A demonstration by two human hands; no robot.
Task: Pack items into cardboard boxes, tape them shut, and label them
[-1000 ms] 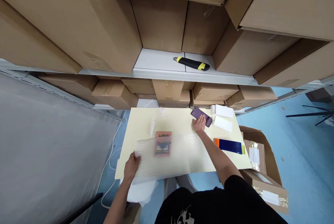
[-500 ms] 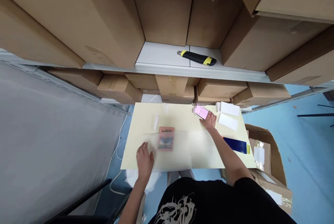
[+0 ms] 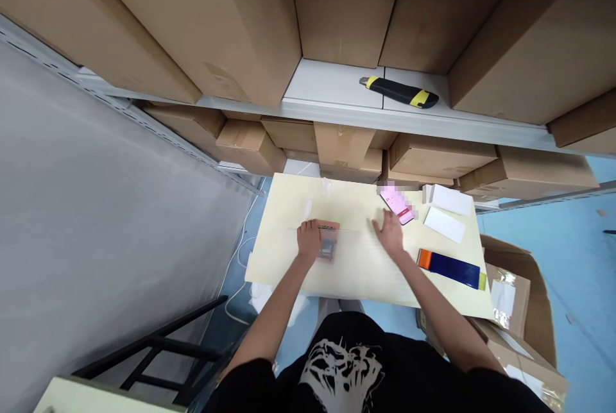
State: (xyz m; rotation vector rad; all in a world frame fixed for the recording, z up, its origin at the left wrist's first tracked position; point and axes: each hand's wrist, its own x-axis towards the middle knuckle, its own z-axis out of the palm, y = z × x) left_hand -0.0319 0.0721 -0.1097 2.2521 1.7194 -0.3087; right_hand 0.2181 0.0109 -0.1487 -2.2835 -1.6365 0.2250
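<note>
A flat red packet (image 3: 328, 249) with a dark picture lies on the pale table, mostly under a sheet of clear plastic film (image 3: 356, 259). My left hand (image 3: 308, 241) is at the packet's left side, its fingers curled together on the film near its far edge. Part of the packet is hidden by these fingers. To the right, my right hand (image 3: 389, 233) hovers over the table with thumb and fingers apart, holding nothing. Just beyond it lies a phone with a pink screen (image 3: 397, 202).
White cards (image 3: 445, 224) and a dark blue strip with an orange end (image 3: 452, 269) lie on the table's right (image 3: 274, 240). A box cutter (image 3: 400, 91) rests on the shelf above, among cardboard boxes (image 3: 346, 9). An open carton (image 3: 534, 272) stands at the right.
My right hand has left the phone and drawn back toward me. My left hand has moved forward and right to the packet and film. The view has shifted left.
</note>
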